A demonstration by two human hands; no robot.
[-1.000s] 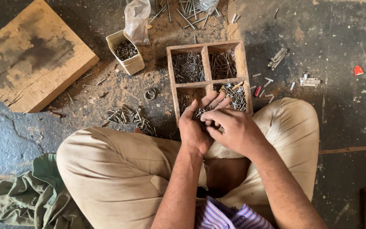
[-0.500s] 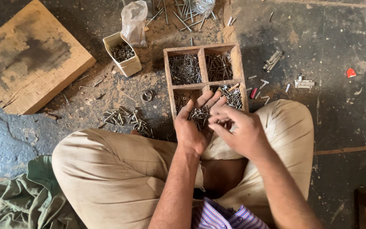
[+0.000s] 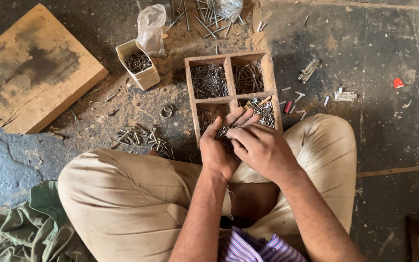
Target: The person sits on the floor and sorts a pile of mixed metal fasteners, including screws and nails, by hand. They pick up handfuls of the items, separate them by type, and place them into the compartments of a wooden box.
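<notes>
Head view: left hand [image 3: 219, 150] cupped, holding a heap of small grey metal screws [image 3: 225, 132]; right hand [image 3: 260, 148] fingers pinched together in that heap, over the four-compartment wooden tray [image 3: 230, 98].
Judged step: sorting; a careful single pick is called for. Dusty dark concrete floor [image 3: 389, 145], sawdust, wooden block [image 3: 30, 68].

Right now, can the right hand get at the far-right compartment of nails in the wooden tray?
Probably yes. The right hand sits over the near edge of the wooden tray, picking at screws cupped in the left hand. The far-right compartment lies open just beyond, with nothing covering it.
</notes>
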